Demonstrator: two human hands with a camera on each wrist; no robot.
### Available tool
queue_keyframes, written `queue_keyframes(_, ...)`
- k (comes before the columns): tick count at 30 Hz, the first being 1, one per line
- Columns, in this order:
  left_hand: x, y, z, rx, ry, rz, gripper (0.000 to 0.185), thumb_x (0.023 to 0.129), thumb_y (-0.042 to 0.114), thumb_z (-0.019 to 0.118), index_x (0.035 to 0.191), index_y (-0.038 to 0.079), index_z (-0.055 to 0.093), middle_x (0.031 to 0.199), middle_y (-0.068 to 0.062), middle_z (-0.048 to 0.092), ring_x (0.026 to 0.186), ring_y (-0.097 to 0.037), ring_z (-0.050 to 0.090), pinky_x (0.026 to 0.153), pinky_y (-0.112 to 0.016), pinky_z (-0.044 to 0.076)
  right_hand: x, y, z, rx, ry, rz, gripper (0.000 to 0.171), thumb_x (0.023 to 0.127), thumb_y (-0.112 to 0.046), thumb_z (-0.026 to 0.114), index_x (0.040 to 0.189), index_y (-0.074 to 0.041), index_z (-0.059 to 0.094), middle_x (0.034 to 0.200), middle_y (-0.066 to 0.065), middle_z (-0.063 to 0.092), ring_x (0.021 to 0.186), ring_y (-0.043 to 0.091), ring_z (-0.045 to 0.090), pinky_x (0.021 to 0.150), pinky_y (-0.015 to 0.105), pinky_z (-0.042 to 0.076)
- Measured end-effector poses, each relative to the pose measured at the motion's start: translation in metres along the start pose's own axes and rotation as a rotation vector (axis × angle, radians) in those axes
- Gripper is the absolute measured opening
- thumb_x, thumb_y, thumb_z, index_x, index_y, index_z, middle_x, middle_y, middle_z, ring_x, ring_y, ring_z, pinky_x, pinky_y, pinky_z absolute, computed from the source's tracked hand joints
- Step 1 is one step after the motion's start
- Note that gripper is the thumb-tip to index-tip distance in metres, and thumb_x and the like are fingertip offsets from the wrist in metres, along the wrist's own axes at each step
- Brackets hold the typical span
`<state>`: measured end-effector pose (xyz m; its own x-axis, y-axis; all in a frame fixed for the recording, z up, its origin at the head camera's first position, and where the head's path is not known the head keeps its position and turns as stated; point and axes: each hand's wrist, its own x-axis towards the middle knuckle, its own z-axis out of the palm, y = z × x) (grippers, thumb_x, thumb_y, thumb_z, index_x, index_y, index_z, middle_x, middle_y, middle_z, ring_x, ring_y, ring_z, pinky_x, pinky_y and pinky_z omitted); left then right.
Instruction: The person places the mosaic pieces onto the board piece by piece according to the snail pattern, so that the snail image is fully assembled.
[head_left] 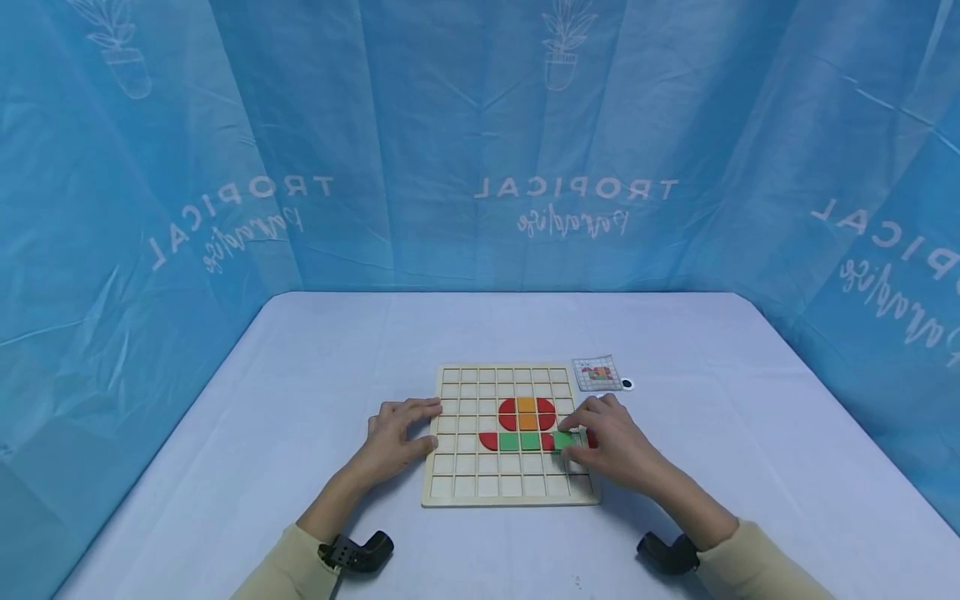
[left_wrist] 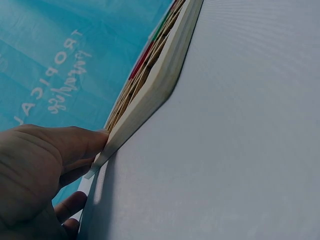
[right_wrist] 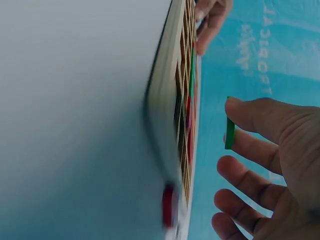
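Setting: blue printed curtains enclose a table point(head_left: 300, 400) under a pale cloth; all work takes place at its near centre.
Green tile point(right_wrist: 229, 131): pinched by the right hand, thumb on one face and a fingertip on the other. The right wrist view shows it clear of the board, not yet seated. In the head view it sits over the right end of the green row.
Board point(head_left: 465, 483): pale wooden grid tray, flat on the cloth. Most cells are empty.
Pattern: red pieces point(head_left: 508, 410) flank two orange squares point(head_left: 527, 412); below them runs a green row point(head_left: 519, 442) with a red piece at its left end. Another red piece point(head_left: 592, 439) shows just past the right fingers.
Right hand point(head_left: 611, 446): grasping the green tile over the board's right side, fingers curled.
Left hand point(head_left: 397, 437): fingers straight, pressing on the board's left edge; it holds nothing. The left wrist view confirms fingertip contact with the rim.
Card point(head_left: 597, 372): small picture card beside the board's far right corner, showing a like pattern. A small dark disc point(head_left: 627, 384) lies just beside it.
Step in hand: judged to be placement of a green tile in the row's next cell to the right.
Next move calls for: squaring the tile to the cell walls, lowering it level, then letting go. The left hand's brace keeps the board from sliding.
Risk: a tilted tile may catch on a divider or nudge its neighbour.
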<state>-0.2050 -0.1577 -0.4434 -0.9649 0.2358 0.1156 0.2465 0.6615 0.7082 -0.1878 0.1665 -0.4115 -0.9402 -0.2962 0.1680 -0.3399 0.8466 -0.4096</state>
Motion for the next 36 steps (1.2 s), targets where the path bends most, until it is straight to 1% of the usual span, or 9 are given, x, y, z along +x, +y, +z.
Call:
queue_keyframes(5, 0.001, 0.0, 0.0, 0.002, 0.007, 0.014, 0.046, 0.082, 0.015, 0.069, 0.126, 0.014, 0.059, 0.139, 0.0, 0.052, 0.116, -0.023, 0.036, 0.091, -0.045, 0.02, 0.027, -0.025, 0.016, 0.027, 0.001, -0.043, 0.024, 0.072, -0.027, 0.079, 0.094, -0.021, 0.073, 0.095, -0.005, 0.061, 0.09, 0.013, 0.041, 0.075, 0.031, 0.035)
queue_keyframes(8, 0.001, -0.001, 0.0, -0.004, -0.001, 0.006, 0.046, 0.082, 0.016, 0.069, 0.127, 0.014, 0.059, 0.14, 0.001, 0.051, 0.116, -0.023, 0.036, 0.093, -0.044, 0.019, 0.04, -0.036, 0.025, 0.028, 0.003, -0.091, 0.023, 0.072, -0.027, 0.079, 0.094, -0.02, 0.073, 0.094, -0.004, 0.062, 0.089, 0.014, 0.041, 0.073, 0.031, 0.035)
queue_keyframes(12, 0.002, -0.001, 0.0, -0.007, -0.005, 0.009, 0.046, 0.082, 0.016, 0.069, 0.127, 0.013, 0.059, 0.14, 0.001, 0.051, 0.116, -0.023, 0.035, 0.093, -0.044, 0.019, 0.052, -0.046, 0.034, 0.034, -0.011, -0.127, 0.023, 0.074, -0.027, 0.078, 0.094, -0.019, 0.072, 0.093, -0.003, 0.062, 0.086, 0.014, 0.042, 0.072, 0.03, 0.035)
queue_keyframes(16, 0.002, -0.001, 0.0, -0.005, -0.006, 0.013, 0.046, 0.082, 0.016, 0.069, 0.127, 0.013, 0.059, 0.139, 0.001, 0.052, 0.116, -0.023, 0.035, 0.092, -0.044, 0.019, 0.061, -0.053, 0.04, 0.035, -0.031, -0.124, 0.024, 0.075, -0.028, 0.076, 0.096, -0.018, 0.072, 0.09, -0.004, 0.062, 0.083, 0.013, 0.041, 0.073, 0.03, 0.034)
queue_keyframes(21, 0.001, -0.001, 0.0, -0.005, -0.014, -0.001, 0.047, 0.082, 0.017, 0.069, 0.127, 0.014, 0.059, 0.14, 0.003, 0.051, 0.116, -0.022, 0.035, 0.092, -0.044, 0.019, 0.069, -0.059, 0.046, 0.027, -0.044, -0.123, 0.025, 0.076, -0.029, 0.075, 0.097, -0.018, 0.071, 0.088, -0.002, 0.061, 0.082, 0.015, 0.042, 0.072, 0.03, 0.035)
queue_keyframes(25, 0.001, -0.001, 0.0, -0.006, -0.018, -0.007, 0.047, 0.082, 0.017, 0.069, 0.128, 0.014, 0.059, 0.14, 0.003, 0.051, 0.117, -0.022, 0.034, 0.093, -0.044, 0.018, 0.073, -0.06, 0.05, -0.009, -0.041, -0.138, 0.025, 0.076, -0.03, 0.076, 0.097, -0.017, 0.071, 0.088, -0.001, 0.061, 0.083, 0.016, 0.044, 0.074, 0.032, 0.036)
queue_keyframes(31, 0.001, -0.001, -0.001, -0.006, -0.015, -0.001, 0.047, 0.082, 0.016, 0.069, 0.128, 0.013, 0.059, 0.14, 0.003, 0.051, 0.117, -0.023, 0.034, 0.093, -0.044, 0.018, 0.074, -0.059, 0.053, -0.057, -0.036, -0.156, 0.024, 0.076, -0.031, 0.076, 0.095, -0.017, 0.072, 0.089, -0.002, 0.06, 0.083, 0.016, 0.043, 0.074, 0.032, 0.035)
queue_keyframes(36, 0.001, -0.001, -0.001, -0.008, -0.015, -0.001, 0.047, 0.082, 0.017, 0.069, 0.128, 0.013, 0.059, 0.14, 0.002, 0.051, 0.118, -0.023, 0.034, 0.092, -0.044, 0.018, 0.073, -0.058, 0.053, -0.06, -0.046, -0.157, 0.022, 0.076, -0.031, 0.076, 0.093, -0.018, 0.072, 0.091, -0.001, 0.059, 0.083, 0.016, 0.041, 0.073, 0.032, 0.035)
